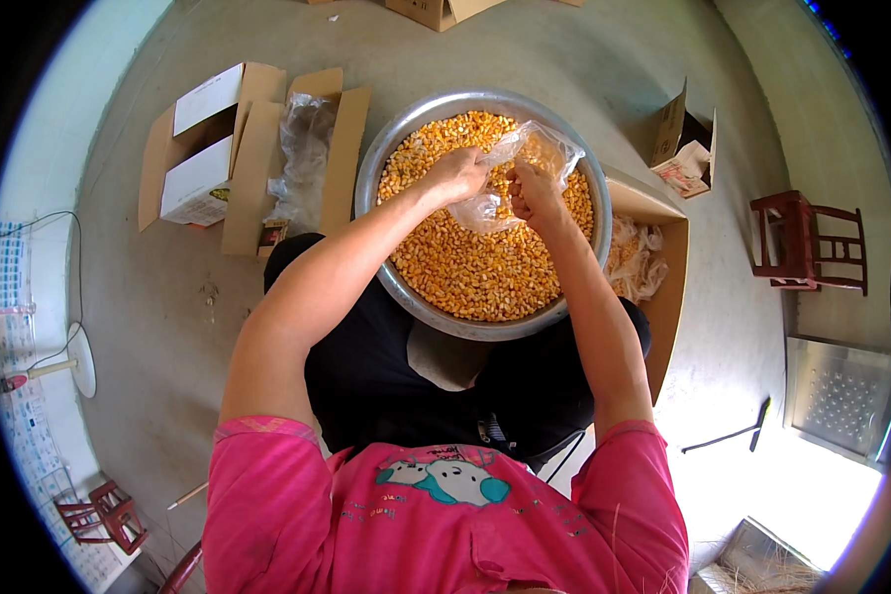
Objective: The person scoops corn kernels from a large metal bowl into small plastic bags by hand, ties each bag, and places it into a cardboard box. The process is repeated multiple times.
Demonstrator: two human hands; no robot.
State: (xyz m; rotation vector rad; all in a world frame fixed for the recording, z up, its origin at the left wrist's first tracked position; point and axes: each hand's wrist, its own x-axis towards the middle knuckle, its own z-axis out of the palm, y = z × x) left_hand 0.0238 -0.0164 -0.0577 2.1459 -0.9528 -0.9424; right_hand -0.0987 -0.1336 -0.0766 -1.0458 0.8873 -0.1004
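Observation:
A wide metal basin (pixel 371 188) full of yellow corn kernels (pixel 465 267) stands in front of me, its near rim by my knees. Over the kernels, a clear plastic bag (pixel 559 148) is stretched between my two hands. My left hand (pixel 457 175) is closed on the bag's left side, its fingertips partly hidden by the plastic. On the other side my right hand (pixel 537 193) is curled shut on the bag. Kernels show through the thin film; whether any lie inside the bag I cannot tell.
To the left stand an open carton (pixel 198 183) and a cardboard box (pixel 342 148) with clear plastic in it. Right of the basin, another box (pixel 675 257) holds crumpled plastic bags (pixel 636 259). Farther right are a small carton (pixel 685 148) and a wooden chair (pixel 797 241).

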